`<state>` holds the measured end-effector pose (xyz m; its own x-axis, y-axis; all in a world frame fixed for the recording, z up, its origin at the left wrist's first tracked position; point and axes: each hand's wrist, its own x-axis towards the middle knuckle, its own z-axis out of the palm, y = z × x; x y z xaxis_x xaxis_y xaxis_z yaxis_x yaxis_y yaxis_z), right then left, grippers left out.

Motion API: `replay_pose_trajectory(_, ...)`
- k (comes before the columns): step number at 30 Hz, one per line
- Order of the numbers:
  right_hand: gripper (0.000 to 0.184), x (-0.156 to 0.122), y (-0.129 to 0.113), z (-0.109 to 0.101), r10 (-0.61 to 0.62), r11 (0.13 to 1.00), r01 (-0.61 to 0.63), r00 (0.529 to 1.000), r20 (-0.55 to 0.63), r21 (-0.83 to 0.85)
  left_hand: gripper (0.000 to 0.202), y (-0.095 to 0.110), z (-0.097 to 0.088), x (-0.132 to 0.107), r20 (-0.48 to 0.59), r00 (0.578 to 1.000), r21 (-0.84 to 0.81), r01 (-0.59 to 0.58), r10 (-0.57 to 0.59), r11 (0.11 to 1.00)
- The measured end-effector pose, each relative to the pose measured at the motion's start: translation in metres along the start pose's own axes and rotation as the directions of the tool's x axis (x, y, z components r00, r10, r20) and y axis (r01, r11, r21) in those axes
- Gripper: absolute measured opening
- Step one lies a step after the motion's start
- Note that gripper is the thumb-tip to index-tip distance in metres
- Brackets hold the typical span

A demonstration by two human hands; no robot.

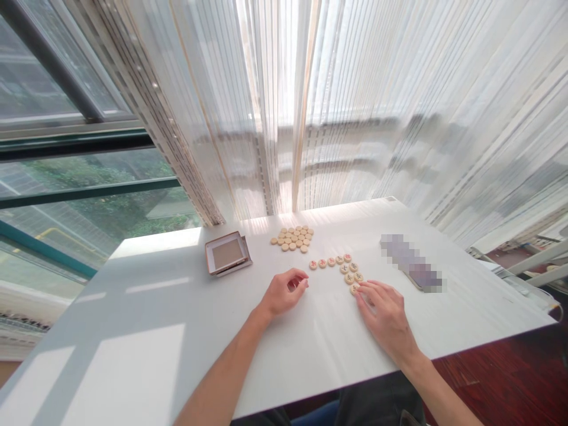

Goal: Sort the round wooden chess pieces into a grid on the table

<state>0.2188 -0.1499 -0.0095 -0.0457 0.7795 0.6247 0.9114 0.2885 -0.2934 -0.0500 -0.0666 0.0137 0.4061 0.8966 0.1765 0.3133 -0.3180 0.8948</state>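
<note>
Partly hidden disc (354,289) (under right hand (386,313))

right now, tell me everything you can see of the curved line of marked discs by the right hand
The curved line of discs is roughly ten small round flat pieces, pale and wood-like, lying face up on the white table. Each bears a red or dark mark, too small to read. The line runs rightward, then bends toward the person. The right hand rests open with fingertips on the nearest disc; the left hand is curled, apart from it.
</note>
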Motion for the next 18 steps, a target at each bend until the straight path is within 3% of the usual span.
replay_pose_trajectory(8, 0.022, 0.030, 0.024, -0.016, 0.158, 0.976, -0.154, 0.987, -0.017, 0.151, 0.022, -0.003, 0.001, 0.001, -0.095, 0.995, 0.005, 0.018, -0.017, 1.000)
replay_pose_trajectory(13, 0.028, 0.072, 0.047, -0.015, 0.299, 0.920, -0.316, 0.948, 0.105, 0.231, 0.023, -0.007, 0.001, 0.003, -0.229, 0.973, -0.013, 0.034, -0.036, 0.999)
replay_pose_trajectory(16, 0.031, 0.095, 0.063, -0.012, 0.301, 0.918, -0.318, 0.948, 0.104, 0.236, 0.022, -0.011, -0.001, 0.008, -0.286, 0.958, 0.066, 0.026, -0.006, 0.997)
replay_pose_trajectory(18, 0.033, 0.105, 0.077, -0.014, 0.280, 0.938, -0.294, 0.955, 0.099, 0.183, 0.019, -0.014, -0.004, 0.012, -0.332, 0.940, 0.179, -0.015, 0.075, 0.984)
